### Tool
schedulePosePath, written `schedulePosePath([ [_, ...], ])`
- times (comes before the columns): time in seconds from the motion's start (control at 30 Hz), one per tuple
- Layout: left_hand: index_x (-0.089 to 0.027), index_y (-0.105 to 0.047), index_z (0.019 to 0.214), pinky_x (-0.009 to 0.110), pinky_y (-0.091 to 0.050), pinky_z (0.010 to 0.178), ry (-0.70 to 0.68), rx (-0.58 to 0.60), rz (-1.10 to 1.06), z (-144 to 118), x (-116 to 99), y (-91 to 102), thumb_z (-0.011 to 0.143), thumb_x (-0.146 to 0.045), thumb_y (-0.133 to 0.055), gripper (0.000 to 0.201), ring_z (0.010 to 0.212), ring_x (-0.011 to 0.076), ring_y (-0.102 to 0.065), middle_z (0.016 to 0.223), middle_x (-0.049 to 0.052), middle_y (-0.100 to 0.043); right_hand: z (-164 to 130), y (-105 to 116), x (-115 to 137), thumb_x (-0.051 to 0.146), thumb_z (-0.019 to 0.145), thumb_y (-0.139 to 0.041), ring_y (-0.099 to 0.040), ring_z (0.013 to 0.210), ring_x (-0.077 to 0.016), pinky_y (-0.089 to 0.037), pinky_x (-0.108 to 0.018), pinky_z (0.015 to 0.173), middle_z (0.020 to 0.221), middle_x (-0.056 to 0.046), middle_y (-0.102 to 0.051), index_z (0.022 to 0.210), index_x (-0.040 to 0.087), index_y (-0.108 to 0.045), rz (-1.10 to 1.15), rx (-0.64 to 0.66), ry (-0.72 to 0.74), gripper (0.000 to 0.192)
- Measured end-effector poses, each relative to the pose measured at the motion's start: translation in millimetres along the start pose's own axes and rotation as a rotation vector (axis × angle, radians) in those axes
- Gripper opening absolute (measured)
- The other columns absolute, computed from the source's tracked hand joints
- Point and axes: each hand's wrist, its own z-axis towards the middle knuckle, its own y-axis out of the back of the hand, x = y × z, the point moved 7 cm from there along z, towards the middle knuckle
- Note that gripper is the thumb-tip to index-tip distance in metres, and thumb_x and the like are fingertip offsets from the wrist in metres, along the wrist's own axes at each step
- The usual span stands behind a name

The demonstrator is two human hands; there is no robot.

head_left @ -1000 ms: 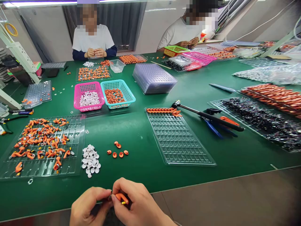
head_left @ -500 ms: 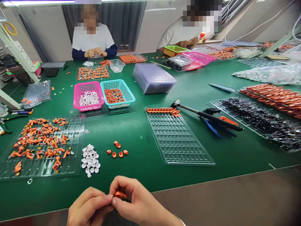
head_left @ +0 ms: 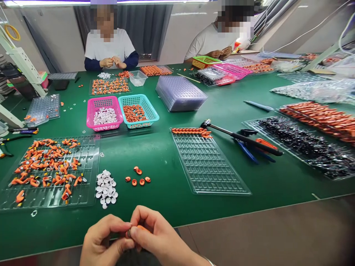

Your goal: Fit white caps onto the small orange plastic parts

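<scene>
Both hands meet at the green desk's near edge — left hand steadying, right hand with its grip clamped on a small orange plastic piece — apparently mid-fitting, so the next move likely calls for a firm, aligned squeeze.

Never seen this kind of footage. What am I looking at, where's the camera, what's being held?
There is no machine here: a person works with two bare hands, filmed by a camera worn on their head, looking forward and down. The left hand and right hand meet at the near edge of the green table and pinch a small orange plastic piece, mostly hidden by fingers. In front lie a pile of small white discs, a few orange rings, a clear plastic tray of orange parts on the left and a nearly empty clear grid tray on the right. Farther back stand a pink basket and a blue basket. Two other people work across the table.
</scene>
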Motion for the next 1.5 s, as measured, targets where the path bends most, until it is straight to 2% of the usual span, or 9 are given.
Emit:
schedulePosePath([
  [0.1, -0.022, -0.082, 0.073, 0.022, -0.051, 0.058, 0.132, -0.032, -0.129, 2.6, 8.5, 2.2, 0.062, -0.042, -0.090, 0.024, 0.061, 0.0149, -0.062, 0.066, 0.000, -0.065, 0.6, -1.9, 3.3, 0.043, 0.065, -0.081, -0.050, 0.053, -0.0077, -0.039, -0.022, 0.056, 0.063, 0.005, -0.058, 0.073, 0.017, -0.056, 0.086, 0.050, -0.031, 0.038],
  [0.3, -0.021, -0.081, 0.073, 0.021, -0.050, 0.056, 0.201, -0.033, -0.228, 3.3, 18.8, 3.7, 0.060, -0.039, -0.091, 0.025, 0.061, 0.0131, -0.058, 0.066, -0.001, -0.059, 5.9, -3.4, -3.8, 0.043, 0.063, -0.082, -0.051, 0.049, -0.0070, -0.039, -0.022, 0.053, 0.064, 0.003, -0.060, 0.074, 0.014, -0.060, 0.125, 0.073, -0.059, 0.038],
  [0.5, -0.022, -0.081, 0.077, 0.026, -0.050, 0.059, 0.171, -0.006, -0.206, -0.9, 27.1, 5.7, 0.064, -0.040, -0.090, 0.024, 0.063, 0.0146, -0.059, 0.068, -0.001, -0.054, 7.6, -5.6, -10.1, 0.041, 0.065, -0.081, -0.049, 0.049, -0.0060, -0.035, -0.020, 0.052, 0.062, 0.005, -0.059, 0.073, 0.015, -0.059, 0.114, 0.087, -0.064, 0.035],
  [0.7, -0.022, -0.082, 0.070, 0.024, -0.049, 0.055, 0.097, -0.017, -0.146, -1.8, 20.3, 8.1, 0.059, -0.039, -0.092, 0.022, 0.060, 0.0133, -0.057, 0.068, -0.001, -0.053, 8.1, -11.9, -20.4, 0.035, 0.057, -0.086, -0.045, 0.043, -0.0047, -0.029, -0.018, 0.046, 0.053, 0.005, -0.060, 0.067, 0.017, -0.053, 0.275, 0.087, -0.123, 0.039],
  [0.83, -0.022, -0.082, 0.071, 0.023, -0.051, 0.049, 0.144, 0.001, -0.213, 1.6, 17.7, 2.3, 0.059, -0.038, -0.092, 0.023, 0.057, 0.0127, -0.058, 0.069, -0.001, -0.053, 7.5, -13.7, -21.9, 0.045, 0.058, -0.088, -0.045, 0.043, -0.0047, -0.031, -0.018, 0.046, 0.054, 0.005, -0.058, 0.067, 0.018, -0.050, 0.313, 0.069, -0.059, 0.048],
  [0.97, -0.025, -0.083, 0.071, 0.021, -0.049, 0.042, 0.254, 0.052, -0.461, 4.4, 24.0, -8.3, 0.054, -0.040, -0.094, 0.025, 0.050, 0.0090, -0.057, 0.071, -0.003, -0.053, 1.1, -15.7, -8.7, 0.054, 0.067, -0.083, -0.051, 0.052, -0.0066, -0.041, -0.020, 0.054, 0.065, 0.002, -0.061, 0.074, 0.016, -0.055, 0.232, 0.112, 0.037, 0.048],
  [1.2, -0.025, -0.082, 0.072, 0.017, -0.045, 0.052, 0.400, 0.086, -0.656, -0.3, 44.2, -11.1, 0.055, -0.042, -0.094, 0.026, 0.059, 0.0070, -0.055, 0.072, -0.004, -0.050, -6.6, -17.6, 10.7, 0.064, 0.073, -0.075, -0.058, 0.059, -0.0105, -0.050, -0.025, 0.061, 0.071, -0.002, -0.062, 0.080, 0.014, -0.060, 0.116, 0.161, 0.105, 0.052],
  [1.4, -0.024, -0.082, 0.072, 0.018, -0.044, 0.052, 0.431, 0.058, -0.644, -2.8, 42.3, -12.5, 0.055, -0.040, -0.094, 0.027, 0.059, 0.0078, -0.054, 0.072, -0.004, -0.050, -3.1, -14.6, 3.2, 0.059, 0.073, -0.078, -0.058, 0.057, -0.0094, -0.047, -0.022, 0.058, 0.068, -0.001, -0.063, 0.079, 0.013, -0.061, 0.153, 0.128, 0.084, 0.049],
  [1.5, -0.024, -0.082, 0.072, 0.020, -0.045, 0.051, 0.373, 0.041, -0.577, -0.8, 36.6, -11.6, 0.054, -0.042, -0.094, 0.028, 0.059, 0.0093, -0.053, 0.070, -0.004, -0.049, -1.5, -12.7, 0.1, 0.054, 0.074, -0.079, -0.053, 0.053, -0.0072, -0.043, -0.020, 0.055, 0.065, 0.001, -0.061, 0.078, 0.013, -0.063, 0.170, 0.128, 0.079, 0.045],
])
